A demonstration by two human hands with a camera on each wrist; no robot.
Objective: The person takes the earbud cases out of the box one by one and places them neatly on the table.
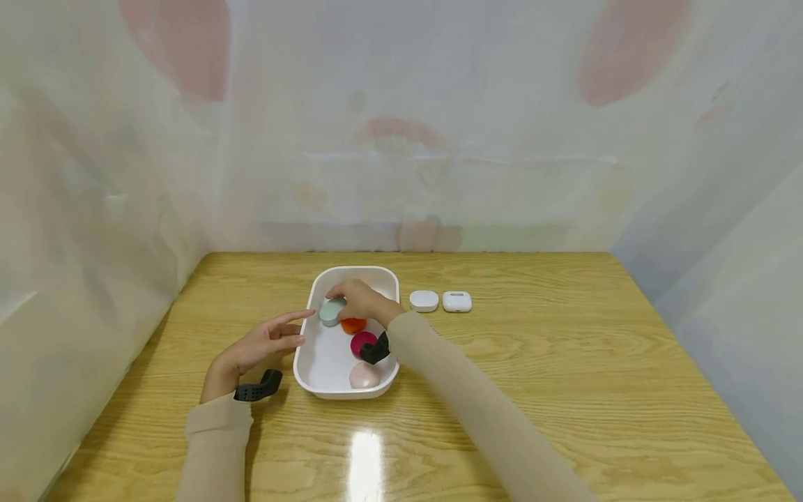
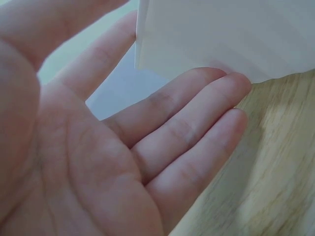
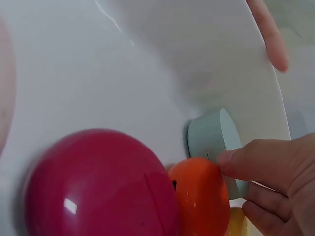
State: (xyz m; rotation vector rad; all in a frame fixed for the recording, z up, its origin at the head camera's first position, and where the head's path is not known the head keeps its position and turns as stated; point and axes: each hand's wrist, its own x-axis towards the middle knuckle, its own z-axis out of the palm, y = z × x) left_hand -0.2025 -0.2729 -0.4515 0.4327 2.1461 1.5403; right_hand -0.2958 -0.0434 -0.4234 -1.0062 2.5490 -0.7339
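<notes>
Inside a white plastic bin (image 1: 323, 359), the right hand (image 1: 362, 300) pinches a pale green, rounded case (image 1: 330, 314), thumb on its side and fingers round the other side. The right wrist view shows this thumb next to an orange case (image 3: 202, 196), with a yellow thing (image 3: 237, 221) partly hidden under the hand. A glossy magenta case (image 3: 98, 187) sits beside the orange one, and a pale pink one (image 1: 364, 376) lies at the bin's near end. The left hand (image 1: 263, 345) is at the bin's left wall, its fingers extended and fingertips against it.
Right of the bin, two small white cases stand on the wooden table: a plain oval one (image 1: 424, 301) and one with a small dark display (image 1: 456, 301). A pale patterned curtain (image 1: 502, 195) hangs behind the table and along its sides.
</notes>
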